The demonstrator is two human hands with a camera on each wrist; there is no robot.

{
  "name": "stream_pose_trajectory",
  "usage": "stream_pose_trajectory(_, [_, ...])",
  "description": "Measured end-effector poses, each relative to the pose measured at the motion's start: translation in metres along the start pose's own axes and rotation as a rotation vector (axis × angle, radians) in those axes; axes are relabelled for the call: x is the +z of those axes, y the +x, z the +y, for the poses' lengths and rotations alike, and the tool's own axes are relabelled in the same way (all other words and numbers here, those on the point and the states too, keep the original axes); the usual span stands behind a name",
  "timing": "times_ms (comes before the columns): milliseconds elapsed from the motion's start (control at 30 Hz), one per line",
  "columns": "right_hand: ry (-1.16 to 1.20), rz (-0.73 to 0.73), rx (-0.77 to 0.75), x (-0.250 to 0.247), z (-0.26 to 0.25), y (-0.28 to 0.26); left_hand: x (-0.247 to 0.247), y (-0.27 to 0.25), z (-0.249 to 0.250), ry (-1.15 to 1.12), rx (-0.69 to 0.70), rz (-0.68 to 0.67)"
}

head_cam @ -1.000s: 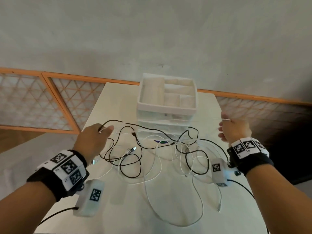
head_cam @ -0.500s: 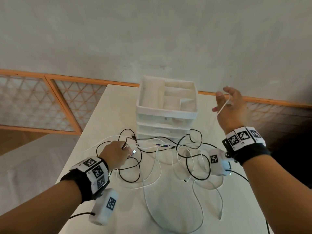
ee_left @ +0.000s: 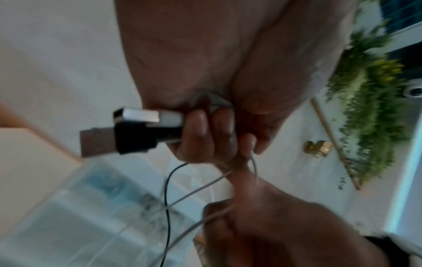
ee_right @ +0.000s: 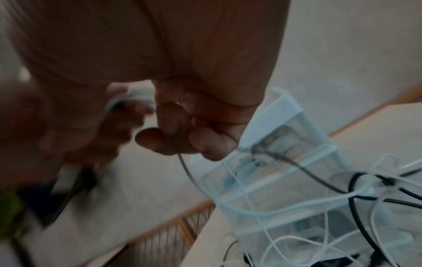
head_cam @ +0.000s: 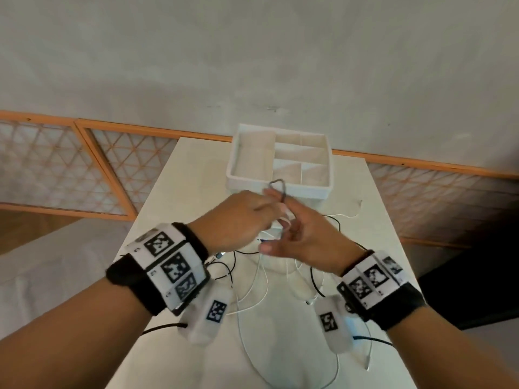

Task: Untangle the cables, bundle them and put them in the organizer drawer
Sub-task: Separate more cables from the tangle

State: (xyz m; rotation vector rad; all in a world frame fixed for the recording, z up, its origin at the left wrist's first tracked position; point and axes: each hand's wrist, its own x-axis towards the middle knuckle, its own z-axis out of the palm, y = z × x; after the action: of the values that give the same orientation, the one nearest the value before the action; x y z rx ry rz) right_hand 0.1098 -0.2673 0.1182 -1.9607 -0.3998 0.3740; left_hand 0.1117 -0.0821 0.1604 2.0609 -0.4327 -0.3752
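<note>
Both my hands meet above the table in front of the white organizer (head_cam: 280, 189). My left hand (head_cam: 252, 214) grips two USB plugs side by side, a white one (ee_left: 148, 115) and a black one (ee_left: 132, 140). A dark cable loop (head_cam: 278, 188) sticks up between the hands. My right hand (head_cam: 297, 237) pinches a white cable (ee_right: 189, 173) in curled fingers, and that cable runs down toward the table. The remaining black and white cables (head_cam: 252, 287) lie tangled on the table below my wrists. My hands hide the organizer's drawers in the head view.
The organizer's clear drawers (ee_right: 285, 144) stand behind the tangle. Bare white tabletop (head_cam: 370, 248) lies to the right. An orange lattice railing (head_cam: 112, 169) runs behind the table's far and left edges. A green plant (ee_left: 370, 108) shows in the left wrist view.
My left hand has lifted the plugs off the table and come up to the middle. My right hand has swung down and left from beside the organizer to meet it.
</note>
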Motion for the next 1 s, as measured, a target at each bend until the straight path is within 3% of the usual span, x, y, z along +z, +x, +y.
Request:
stream_pose_trajectory(33, [-0.157, 0.010, 0.000, 0.009, 0.004, 0.004, 0.003, -0.001, 0.009, 0.057, 0.066, -0.048])
stream_pose_trajectory(100, [-0.386, 0.075, 0.157, 0.002, 0.023, 0.008, -0.002, -0.009, 0.023, 0.087, 0.160, -0.095])
stream_pose_trajectory(167, [-0.398, 0.182, 0.391, -0.026, 0.046, 0.004, -0.021, -0.018, 0.026, 0.079, 0.199, -0.045])
stream_pose_trajectory(200, [-0.352, 0.317, 0.458, -0.043, 0.053, 0.001, -0.031, -0.023, 0.024, 0.100, 0.196, 0.003])
stream_pose_trajectory(267, [-0.262, 0.673, 0.395, -0.074, 0.052, -0.008, -0.045, -0.029, 0.006, 0.173, 0.108, 0.039])
stream_pose_trajectory(333, [-0.282, 0.967, 0.236, -0.088, 0.041, -0.014, -0.043, -0.031, -0.020, 0.237, -0.034, -0.014])
stream_pose_trajectory(400, [-0.320, 1.043, 0.135, -0.086, 0.037, -0.010, -0.029, -0.029, -0.047, 0.343, -0.149, -0.069])
stream_pose_trajectory(467, [-0.391, 0.889, 0.213, -0.076, 0.043, -0.007, -0.012, -0.028, -0.072, 0.466, -0.223, -0.107])
stream_pose_trajectory(533, [-0.471, 0.628, 0.425, -0.061, 0.061, -0.010, 0.002, -0.029, -0.090, 0.507, -0.294, -0.084])
stream_pose_trajectory(600, [-0.505, 0.511, 0.553, -0.039, 0.068, -0.017, 0.010, -0.032, -0.101, 0.492, -0.354, -0.043])
stream_pose_trajectory(700, [-0.466, 0.489, 0.480, 0.002, 0.073, -0.026, 0.016, -0.037, -0.107, 0.517, -0.425, 0.002])
stream_pose_trajectory(867, [-0.413, 0.649, 0.219, 0.073, 0.087, -0.046, 0.003, -0.039, -0.112, 0.422, -0.560, 0.346])
stream_pose_trajectory(933, [-0.422, 0.487, 0.154, 0.102, 0.097, -0.052, -0.004, -0.041, -0.113, 0.284, -0.573, 0.400])
stream_pose_trajectory(1000, [-0.522, 0.222, 0.228, 0.127, 0.107, -0.049, -0.004, -0.044, -0.110, 0.053, -0.579, 0.369])
